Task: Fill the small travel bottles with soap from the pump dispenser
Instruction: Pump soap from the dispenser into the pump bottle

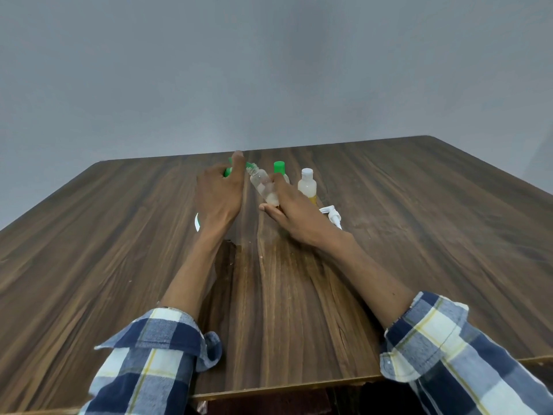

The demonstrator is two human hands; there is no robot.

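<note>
Both hands close their grip: right hand (pixel 287 211) on a clear bottle (pixel 263 184) tilted neck-leftward, left hand (pixel 220 193) on a green dispenser (pixel 228 172).

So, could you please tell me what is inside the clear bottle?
The tilted, uncapped clear bottle in the right hand looks mostly empty, with something pale at its base; the fingers cover its lowest part.

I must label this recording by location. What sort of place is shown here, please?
Probably an ordinary indoor room, home or office, though that is unclear. A bare wooden table stands against a plain grey wall. On it are only small travel bottles and a loose white pump.
</note>
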